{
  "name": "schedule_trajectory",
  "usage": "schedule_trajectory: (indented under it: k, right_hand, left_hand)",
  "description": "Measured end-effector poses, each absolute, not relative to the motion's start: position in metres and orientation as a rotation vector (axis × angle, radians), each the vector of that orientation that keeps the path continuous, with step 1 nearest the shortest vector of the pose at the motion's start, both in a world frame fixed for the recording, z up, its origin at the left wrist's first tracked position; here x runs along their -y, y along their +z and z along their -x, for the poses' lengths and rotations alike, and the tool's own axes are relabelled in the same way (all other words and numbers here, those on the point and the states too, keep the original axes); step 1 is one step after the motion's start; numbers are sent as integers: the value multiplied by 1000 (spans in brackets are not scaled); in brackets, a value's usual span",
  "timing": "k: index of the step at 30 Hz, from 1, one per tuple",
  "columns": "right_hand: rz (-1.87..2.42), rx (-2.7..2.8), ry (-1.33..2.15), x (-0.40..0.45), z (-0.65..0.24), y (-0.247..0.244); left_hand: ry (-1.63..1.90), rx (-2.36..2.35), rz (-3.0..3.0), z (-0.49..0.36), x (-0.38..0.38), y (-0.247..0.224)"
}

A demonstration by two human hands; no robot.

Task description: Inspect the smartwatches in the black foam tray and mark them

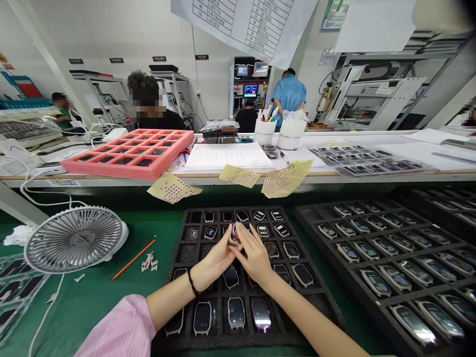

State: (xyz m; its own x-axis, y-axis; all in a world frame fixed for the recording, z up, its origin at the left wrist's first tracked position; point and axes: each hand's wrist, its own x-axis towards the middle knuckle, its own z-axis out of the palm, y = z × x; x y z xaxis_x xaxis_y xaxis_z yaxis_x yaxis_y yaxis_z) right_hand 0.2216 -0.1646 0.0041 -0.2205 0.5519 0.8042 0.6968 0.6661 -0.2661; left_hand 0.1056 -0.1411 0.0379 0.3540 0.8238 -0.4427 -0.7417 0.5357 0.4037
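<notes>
Both my hands meet over a black foam tray (186,292) of square watch cases. My left hand (221,250) is closed around a small watch case (234,234), of which only a bit with a coloured screen shows between the fingers. From the other side, my right hand (255,248) lies over the same watch case, its fingers close together and pressed on it. In the tray's pockets around my hands lie several watch cases, such as a dark one (203,317) in the front row. Some at the back have lit screens, like this watch case (281,229).
A second foam tray (308,218) with watch cases lies to the right. At left are a grey fan (78,240), an orange stick (134,259) and paper scraps (149,262). A pink foam tray (148,171) sits on the raised shelf, with yellow sticker sheets (286,178) hanging from its edge.
</notes>
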Motion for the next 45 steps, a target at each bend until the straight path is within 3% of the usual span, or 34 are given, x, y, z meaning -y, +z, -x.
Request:
schedule_trajectory:
  k: [9, 16, 22, 26, 35, 45]
  right_hand:
    - [1107, 1945, -245, 160, -224, -8]
    - [951, 1951, -250, 160, -230, -3]
    - [930, 2038, -89, 161, -231, 10]
    - [1087, 1877, 25, 158, -247, 15]
    - [1223, 1746, 63, 143, -270, 2]
    - [1387, 2131, 215, 128, -271, -31]
  left_hand:
    - [865, -644, -237, -103, 146, 37]
    - [843, -641, -248, -104, 150, 44]
    - [926, -716, -272, -90, 142, 42]
    - [865, -807, -655, -62, 121, 49]
    - [300, -938, -2299, -50, 116, 43]
    - [356, -847, -2399, -53, 110, 33]
